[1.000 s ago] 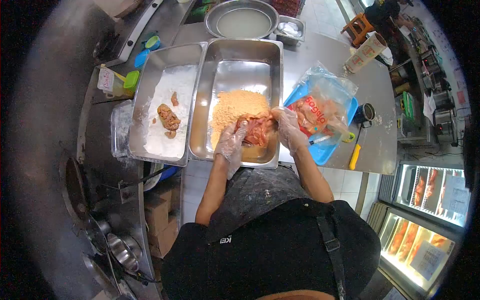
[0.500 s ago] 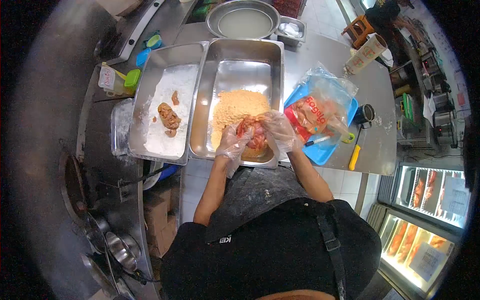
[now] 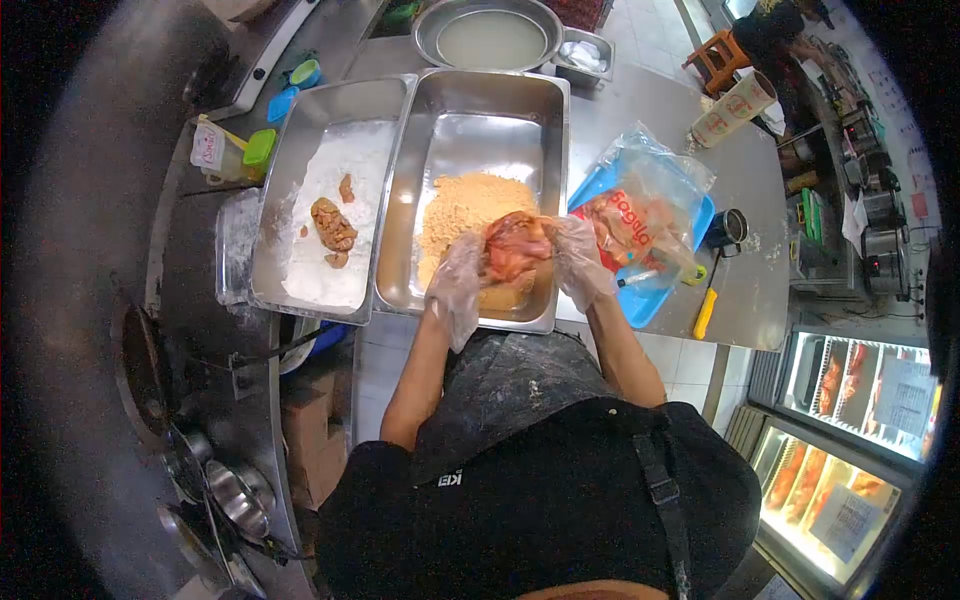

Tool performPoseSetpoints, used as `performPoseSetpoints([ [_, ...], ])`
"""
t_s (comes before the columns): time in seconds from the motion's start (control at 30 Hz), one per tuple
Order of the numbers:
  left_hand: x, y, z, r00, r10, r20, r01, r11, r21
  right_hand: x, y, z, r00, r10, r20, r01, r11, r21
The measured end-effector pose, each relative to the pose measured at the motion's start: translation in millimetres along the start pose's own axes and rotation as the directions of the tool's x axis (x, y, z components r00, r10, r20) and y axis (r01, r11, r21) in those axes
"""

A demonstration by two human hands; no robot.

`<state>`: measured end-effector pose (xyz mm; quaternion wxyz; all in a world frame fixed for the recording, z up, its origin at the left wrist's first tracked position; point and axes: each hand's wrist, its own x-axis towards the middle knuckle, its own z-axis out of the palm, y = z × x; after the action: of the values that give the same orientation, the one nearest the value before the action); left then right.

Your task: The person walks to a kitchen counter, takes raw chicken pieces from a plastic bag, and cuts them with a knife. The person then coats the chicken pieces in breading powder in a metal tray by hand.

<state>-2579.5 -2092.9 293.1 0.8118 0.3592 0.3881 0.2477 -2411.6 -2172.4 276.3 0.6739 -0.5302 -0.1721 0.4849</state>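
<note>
Both pinching glossy meat (image 3: 515,250): left hand (image 3: 455,282), right hand (image 3: 582,264) | grainy powder (image 3: 470,200) | steel pan (image 3: 490,138)

We have a metal table (image 3: 650,110) before us, its grey top showing on the right. Two big metal pans sit side by side – the left pan (image 3: 350,103) and the right pan (image 3: 490,95). Behind them we see a round bowl (image 3: 427,40), a small pan (image 3: 580,76) just beside it. To the right lie a blue tray (image 3: 643,312), a dark cup (image 3: 728,230), a yellow-handled tool (image 3: 706,313), a printed tube (image 3: 733,110) – and pale specks (image 3: 763,238).
</note>
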Motion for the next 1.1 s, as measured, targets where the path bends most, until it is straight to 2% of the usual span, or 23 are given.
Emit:
performPoseSetpoints([
  [0.03,-3,-1,5,1.000,-0.001,-0.028,0.001,1.000,-0.004,-1,4,0,1.000,0.005,0.001,-0.005,1.000,-0.002],
  [0.1,19,-24,-11,0.998,-0.052,-0.041,0.048,0.994,-0.094,8,14,1,0.957,-0.154,0.246,0.209,0.954,-0.215],
  [0.13,34,-41,-23,0.992,-0.112,-0.051,0.101,0.978,-0.182,14,22,1,0.966,0.038,0.255,-0.026,0.998,-0.051],
  [0.17,40,-47,-27,0.983,-0.176,-0.059,0.154,0.951,-0.268,9,14,16,0.905,-0.297,0.305,0.421,0.735,-0.532],
  [0.2,41,-56,-34,0.982,-0.179,-0.063,0.156,0.951,-0.268,-1,8,30,0.711,-0.492,0.503,0.623,0.109,-0.774],
  [0.23,36,-61,-38,0.995,0.097,-0.019,-0.097,0.994,-0.039,-9,15,35,0.712,-0.489,0.503,0.624,0.114,-0.773],
  [0.27,26,-50,-30,0.933,0.350,0.088,-0.361,0.916,0.173,-15,22,37,0.621,-0.508,0.597,0.725,0.082,-0.684],
  [0.3,18,-37,-21,0.979,0.178,0.098,-0.171,0.982,-0.078,-21,27,39,0.516,-0.523,0.678,0.811,0.044,-0.584],
  [0.33,3,-10,-1,0.995,0.001,0.104,0.033,0.945,-0.324,-30,28,40,0.506,-0.520,0.688,0.800,-0.015,-0.600],
  [0.37,5,-10,-2,0.995,0.005,0.104,0.030,0.944,-0.328,-31,16,43,0.504,-0.517,0.692,0.802,-0.018,-0.597],
  [0.43,9,-16,-12,0.997,-0.031,0.072,0.050,0.962,-0.268,-33,-17,46,0.704,-0.209,0.679,0.695,0.399,-0.598],
  [0.47,26,-34,-44,0.992,-0.092,0.081,0.090,0.995,0.038,-36,-40,48,0.790,-0.211,0.575,0.597,0.476,-0.646],
  [0.5,27,-31,-47,0.993,-0.092,0.074,0.090,0.995,0.032,-31,-53,47,0.789,-0.204,0.580,0.597,0.477,-0.645],
  [0.57,21,-18,-40,0.935,-0.160,0.318,0.026,0.922,0.387,-17,-69,43,0.891,-0.183,0.415,0.453,0.425,-0.784],
  [0.6,2,1,-19,0.952,-0.170,0.254,0.090,0.950,0.300,-11,-65,39,0.894,-0.184,0.408,0.446,0.427,-0.787],
  [0.67,-4,10,-7,0.942,-0.167,0.290,0.067,0.943,0.325,0,-46,28,0.874,0.181,0.450,0.155,0.775,-0.613],
  [0.77,10,-2,-17,0.956,-0.163,0.245,0.081,0.946,0.313,18,-34,13,0.805,0.315,0.503,0.176,0.683,-0.709],
  [0.8,9,0,-15,0.960,-0.067,0.271,0.008,0.977,0.213,21,-26,8,0.781,0.406,0.475,-0.029,0.783,-0.622],
  [0.83,8,2,-13,0.957,0.031,0.289,-0.066,0.992,0.112,23,-21,4,0.778,0.410,0.476,-0.029,0.780,-0.625],
  [0.9,10,1,-15,0.973,-0.006,0.230,-0.051,0.969,0.241,25,-12,-1,0.868,0.295,0.399,0.072,0.720,-0.690],
  [0.97,15,0,-19,0.975,0.072,0.211,-0.104,0.984,0.143,17,-20,10,0.876,0.280,0.393,0.052,0.755,-0.653],
  [1.03,20,-12,-22,0.976,0.041,0.216,-0.061,0.994,0.086,16,-18,11,0.884,0.266,0.385,0.032,0.786,-0.617],
  [1.1,35,-38,-33,0.968,0.117,0.223,-0.142,0.985,0.096,26,-5,5,0.880,0.178,0.439,0.243,0.626,-0.741],
])
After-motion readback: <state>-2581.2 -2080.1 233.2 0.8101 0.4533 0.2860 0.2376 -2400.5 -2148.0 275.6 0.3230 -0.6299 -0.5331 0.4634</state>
